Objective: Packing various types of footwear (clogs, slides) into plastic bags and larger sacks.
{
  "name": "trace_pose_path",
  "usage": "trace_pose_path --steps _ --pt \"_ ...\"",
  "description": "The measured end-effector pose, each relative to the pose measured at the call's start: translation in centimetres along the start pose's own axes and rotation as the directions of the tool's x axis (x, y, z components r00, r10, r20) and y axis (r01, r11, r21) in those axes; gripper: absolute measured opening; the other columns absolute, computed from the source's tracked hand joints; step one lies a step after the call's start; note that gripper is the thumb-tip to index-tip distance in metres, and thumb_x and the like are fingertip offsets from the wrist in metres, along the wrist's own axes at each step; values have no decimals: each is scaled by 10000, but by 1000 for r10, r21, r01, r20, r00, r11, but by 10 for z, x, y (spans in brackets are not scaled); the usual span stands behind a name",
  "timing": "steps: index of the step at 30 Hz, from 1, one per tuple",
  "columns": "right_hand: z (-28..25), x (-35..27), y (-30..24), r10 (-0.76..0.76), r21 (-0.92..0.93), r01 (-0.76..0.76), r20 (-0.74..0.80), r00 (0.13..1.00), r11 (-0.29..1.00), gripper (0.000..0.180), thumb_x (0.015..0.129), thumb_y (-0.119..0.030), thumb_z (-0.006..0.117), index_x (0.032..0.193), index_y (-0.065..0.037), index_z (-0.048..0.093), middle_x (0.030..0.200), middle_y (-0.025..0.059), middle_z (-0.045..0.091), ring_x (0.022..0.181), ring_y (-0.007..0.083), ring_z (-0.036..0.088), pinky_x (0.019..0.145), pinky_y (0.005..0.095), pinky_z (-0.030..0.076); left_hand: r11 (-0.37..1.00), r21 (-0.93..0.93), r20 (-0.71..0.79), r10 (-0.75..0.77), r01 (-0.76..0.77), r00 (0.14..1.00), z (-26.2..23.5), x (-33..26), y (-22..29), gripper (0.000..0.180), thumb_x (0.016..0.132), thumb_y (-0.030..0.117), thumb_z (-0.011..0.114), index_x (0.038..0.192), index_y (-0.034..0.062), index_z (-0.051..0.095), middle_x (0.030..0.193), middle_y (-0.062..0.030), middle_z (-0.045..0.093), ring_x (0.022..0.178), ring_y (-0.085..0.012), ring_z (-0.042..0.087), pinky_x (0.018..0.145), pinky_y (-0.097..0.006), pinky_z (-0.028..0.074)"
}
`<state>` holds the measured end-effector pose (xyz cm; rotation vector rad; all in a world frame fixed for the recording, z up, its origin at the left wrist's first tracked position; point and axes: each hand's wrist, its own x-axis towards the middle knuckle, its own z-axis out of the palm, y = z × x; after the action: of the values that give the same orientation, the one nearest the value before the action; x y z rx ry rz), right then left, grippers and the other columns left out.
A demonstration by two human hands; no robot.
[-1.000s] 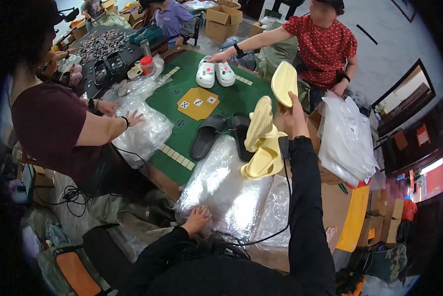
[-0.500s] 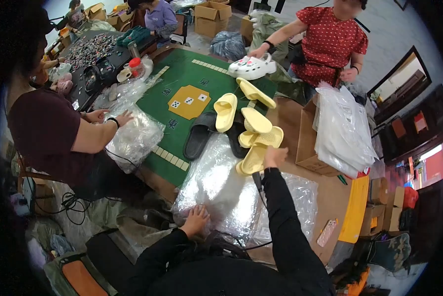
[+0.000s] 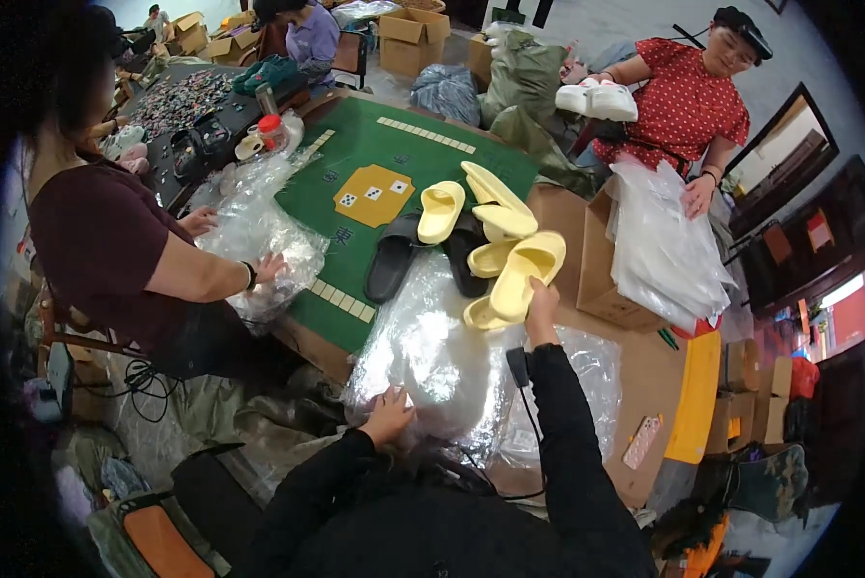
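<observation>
My right hand (image 3: 542, 310) grips a pale yellow slide sandal (image 3: 527, 273) by its near side and holds it raised over the others. Several more yellow slides (image 3: 440, 212) lie heaped just beyond it, some on a pair of black slides (image 3: 391, 258). My left hand (image 3: 388, 416) lies with fingers spread on the near left corner of a stack of clear plastic bags (image 3: 423, 356). That stack reaches under the near ends of the slides. The lower sandals partly hide one another.
A green mat (image 3: 297, 217) covers much of the table. To the right stands a cardboard box (image 3: 596, 279) with white plastic bags (image 3: 659, 241); a phone (image 3: 642, 443) lies nearer me. One co-worker at left handles clear bags (image 3: 278, 250); another in red holds white clogs (image 3: 596, 98).
My right hand has lifted a yellow slide slightly up and to the right. The co-worker in red has raised the white clogs off the table. My left hand has barely moved.
</observation>
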<state>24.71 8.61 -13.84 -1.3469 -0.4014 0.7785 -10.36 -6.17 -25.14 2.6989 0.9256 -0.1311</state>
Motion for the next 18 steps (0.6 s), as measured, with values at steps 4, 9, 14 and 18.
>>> trace_pose_path --steps 4,9,14,18 --pt "-15 -56 -49 -210 -41 216 108 972 976 294 794 -44 549 1066 58 500 956 107 594 812 178 585 719 276 468 998 -42 59 -33 36 998 1 0 -1 391 813 184 477 1198 123 501 1318 -250 308 1199 -492 279 911 -597 309" --pt "-42 -116 -106 -161 -34 178 285 945 983 291 810 -15 545 1098 9 509 966 75 595 819 132 574 724 251 460 998 55 144 -27 19 989 -2 8 0 483 759 180 533 1232 128 451 1328 -262 284 1191 -514 280 899 -567 324" --pt "-79 -152 -83 178 -159 -112 499 848 981 297 796 -18 562 1084 39 519 935 82 613 784 124 591 686 249 477 994 112 -21 5 -2 1000 16 11 -5 289 800 172 475 1081 148 539 1295 -257 321 1106 -504 367 808 -547 389" --pt "-97 -178 -94 198 -63 -192 467 862 979 320 789 -2 554 1101 48 507 947 100 617 787 142 608 690 261 492 989 144 -62 29 -19 998 14 7 -4 241 798 168 474 1023 149 559 1272 -252 352 1077 -490 391 769 -529 409"
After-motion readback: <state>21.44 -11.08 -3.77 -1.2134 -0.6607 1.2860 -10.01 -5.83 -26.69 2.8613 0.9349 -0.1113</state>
